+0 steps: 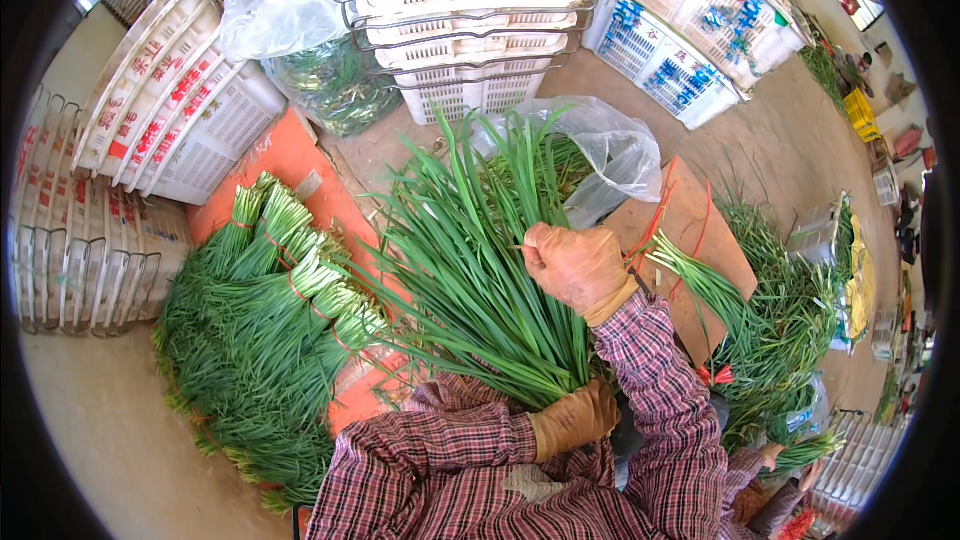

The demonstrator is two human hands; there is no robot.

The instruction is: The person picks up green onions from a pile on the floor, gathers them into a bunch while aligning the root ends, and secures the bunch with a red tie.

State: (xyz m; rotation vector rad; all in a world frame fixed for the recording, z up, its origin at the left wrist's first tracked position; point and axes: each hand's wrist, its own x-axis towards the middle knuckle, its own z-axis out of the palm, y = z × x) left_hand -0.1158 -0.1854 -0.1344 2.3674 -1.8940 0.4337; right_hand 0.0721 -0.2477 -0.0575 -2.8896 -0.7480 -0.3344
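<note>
Left hand (578, 418), in a tan glove, closed around the base of a loose bunch of garlic chives (480, 270), held at the lap with leaves fanning up and away. Right hand (575, 265), also gloved, fisted near the middle of the same bunch, pinching a few leaves. To the left, tied bundles of chives (265, 330) stacked on an orange sheet (300, 155). Behind, a clear plastic bag (620, 155), white plastic crates (470, 30), and a cardboard piece (700, 240) with red ties.
</note>
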